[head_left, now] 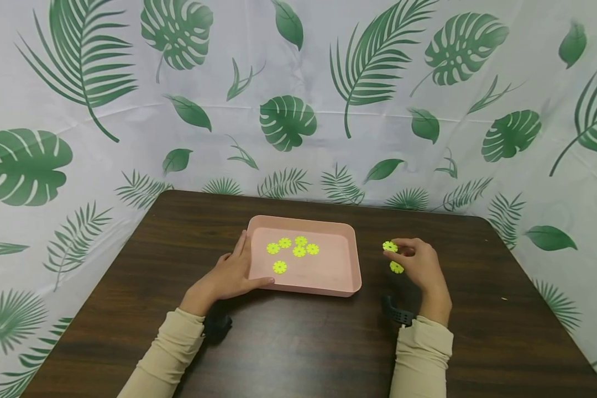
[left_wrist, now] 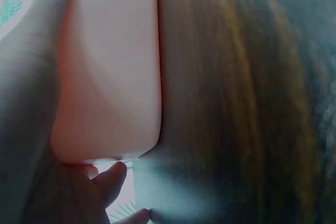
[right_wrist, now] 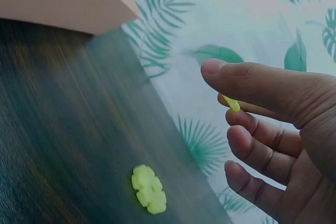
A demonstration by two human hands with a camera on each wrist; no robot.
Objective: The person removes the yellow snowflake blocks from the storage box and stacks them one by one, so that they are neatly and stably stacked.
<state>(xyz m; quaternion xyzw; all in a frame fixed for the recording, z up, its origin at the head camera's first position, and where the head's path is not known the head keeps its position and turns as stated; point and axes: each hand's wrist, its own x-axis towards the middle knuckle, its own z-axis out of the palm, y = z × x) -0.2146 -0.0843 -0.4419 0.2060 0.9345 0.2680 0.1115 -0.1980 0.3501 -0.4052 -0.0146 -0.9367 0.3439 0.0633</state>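
Observation:
A shallow pink tray (head_left: 328, 285) lies on the dark wooden table, with several yellow notched discs (head_left: 279, 267) on its bottom. My left hand (head_left: 231, 273) rests against the tray's left end, fingers extended along the side and thumb lying on the front rim. The left wrist view shows the tray's outer wall (left_wrist: 118, 66) beside that thumb. To the right of the tray, my right hand (head_left: 418, 262) pinches one yellow notched disc (head_left: 390, 246) between thumb and index finger. Another yellow disc (head_left: 396, 268) lies on the table just below it.
The brown table (head_left: 298, 342) runs back to a white cloth backdrop (head_left: 219, 149) printed with green leaves. A tiny pale scrap (head_left: 504, 299) lies on the table at the right. Dark wrist-worn devices (head_left: 395, 312) sit under both wrists.

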